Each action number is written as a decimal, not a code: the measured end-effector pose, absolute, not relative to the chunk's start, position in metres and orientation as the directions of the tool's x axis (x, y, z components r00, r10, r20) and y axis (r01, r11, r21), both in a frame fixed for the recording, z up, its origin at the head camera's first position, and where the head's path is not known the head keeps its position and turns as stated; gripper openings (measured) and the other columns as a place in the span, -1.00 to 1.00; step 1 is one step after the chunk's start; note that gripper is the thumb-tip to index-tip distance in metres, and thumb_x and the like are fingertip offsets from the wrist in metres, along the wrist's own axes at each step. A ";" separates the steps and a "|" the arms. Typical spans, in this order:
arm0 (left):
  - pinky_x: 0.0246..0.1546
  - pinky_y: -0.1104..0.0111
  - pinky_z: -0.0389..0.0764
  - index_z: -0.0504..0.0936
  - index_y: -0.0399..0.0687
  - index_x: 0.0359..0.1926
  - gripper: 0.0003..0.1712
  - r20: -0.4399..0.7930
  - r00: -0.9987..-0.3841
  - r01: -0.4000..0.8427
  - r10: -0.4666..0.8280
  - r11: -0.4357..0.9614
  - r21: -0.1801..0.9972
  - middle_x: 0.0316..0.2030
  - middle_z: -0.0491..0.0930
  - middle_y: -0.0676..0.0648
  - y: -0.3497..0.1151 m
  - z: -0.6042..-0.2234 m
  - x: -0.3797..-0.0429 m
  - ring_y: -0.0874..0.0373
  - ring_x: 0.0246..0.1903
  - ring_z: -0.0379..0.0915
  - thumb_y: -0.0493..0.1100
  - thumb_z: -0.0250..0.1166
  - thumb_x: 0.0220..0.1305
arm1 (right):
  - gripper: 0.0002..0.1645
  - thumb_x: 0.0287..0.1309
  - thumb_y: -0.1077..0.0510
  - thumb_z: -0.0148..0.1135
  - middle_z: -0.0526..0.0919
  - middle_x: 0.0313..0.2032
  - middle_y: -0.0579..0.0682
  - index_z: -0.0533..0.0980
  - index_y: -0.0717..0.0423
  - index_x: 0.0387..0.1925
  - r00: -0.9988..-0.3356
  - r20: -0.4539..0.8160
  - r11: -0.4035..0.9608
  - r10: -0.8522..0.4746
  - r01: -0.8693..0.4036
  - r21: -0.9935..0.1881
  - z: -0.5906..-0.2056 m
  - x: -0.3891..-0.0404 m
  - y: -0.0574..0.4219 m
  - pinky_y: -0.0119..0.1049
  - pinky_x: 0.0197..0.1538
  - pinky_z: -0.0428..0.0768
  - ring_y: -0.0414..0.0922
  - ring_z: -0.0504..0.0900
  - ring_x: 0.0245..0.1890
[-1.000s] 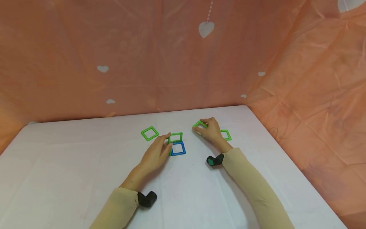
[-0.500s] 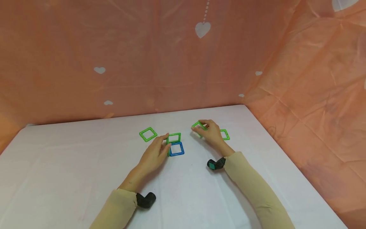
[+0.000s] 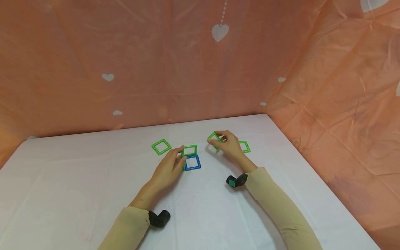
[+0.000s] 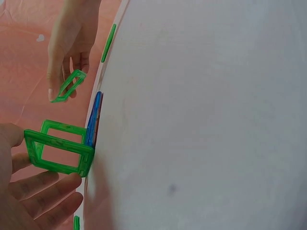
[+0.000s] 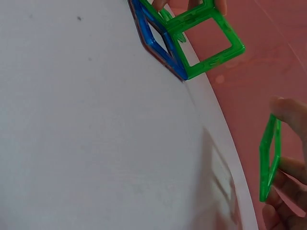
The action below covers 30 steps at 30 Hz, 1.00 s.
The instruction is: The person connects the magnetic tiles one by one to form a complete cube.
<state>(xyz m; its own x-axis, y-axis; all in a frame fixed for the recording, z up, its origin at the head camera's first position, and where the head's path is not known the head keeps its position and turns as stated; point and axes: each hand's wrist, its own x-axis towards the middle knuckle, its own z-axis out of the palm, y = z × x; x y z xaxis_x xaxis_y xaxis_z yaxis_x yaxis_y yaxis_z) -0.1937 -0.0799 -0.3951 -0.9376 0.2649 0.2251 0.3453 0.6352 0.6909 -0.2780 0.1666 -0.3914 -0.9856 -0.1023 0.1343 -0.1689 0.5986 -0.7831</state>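
My left hand (image 3: 167, 170) grips an upright green square magnetic tile (image 4: 57, 140) by its edges, thumb and fingers on either side. This tile stands along the side of a blue square magnetic tile (image 3: 193, 169) lying on the table. A second upright green tile (image 3: 190, 146) stands at the back of the blue one, meeting the first green tile at a corner. To the right, my right hand (image 3: 230, 144) pinches another green square tile (image 5: 263, 167) between thumb and fingers, tilted and raised above the table, apart from the joined tiles.
One loose green tile (image 3: 157, 142) lies left of the joined tiles. Another green tile (image 3: 248, 146) lies beyond my right wrist, partly hidden by it. The white-covered table (image 3: 78, 180) meets an orange curtain (image 3: 140, 86) at its back and right.
My right hand has moved slightly left with its green tile, which is now turned more upright. My left hand and the joined tiles hold still; the head view has shifted a little.
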 end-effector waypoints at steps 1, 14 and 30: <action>0.05 0.04 0.51 0.26 -0.18 0.38 -0.43 0.224 -0.938 0.345 0.266 0.637 0.690 0.17 0.44 -0.24 -0.080 -0.395 -0.194 -0.03 -0.07 0.49 -0.08 0.06 0.45 | -0.31 0.05 -0.06 0.39 0.53 0.12 0.12 0.48 0.11 0.20 -0.985 0.135 0.597 -0.106 -0.172 -0.784 -0.391 -0.278 0.166 -0.09 0.05 0.52 0.04 0.51 -0.01; 0.08 0.03 0.49 0.25 -0.18 0.39 -0.42 0.210 -0.940 0.337 0.267 0.643 0.688 0.18 0.43 -0.24 -0.079 -0.394 -0.196 -0.05 -0.03 0.48 -0.06 0.05 0.45 | -0.32 0.08 -0.08 0.37 0.57 0.09 0.06 0.47 0.09 0.21 -0.976 0.112 0.575 -0.189 -0.202 -0.793 -0.391 -0.276 0.164 -0.11 0.04 0.55 0.02 0.57 0.00; -0.09 0.09 0.53 0.28 -0.20 0.37 -0.44 0.251 -0.935 0.356 0.252 0.653 0.669 0.05 0.49 -0.22 -0.079 -0.396 -0.194 0.01 -0.18 0.46 -0.09 0.07 0.43 | -0.37 0.07 -0.05 0.38 0.65 0.01 0.06 0.50 0.06 0.17 -0.947 0.089 0.532 -0.309 -0.250 -0.809 -0.390 -0.271 0.162 -0.10 0.08 0.55 -0.02 0.63 -0.04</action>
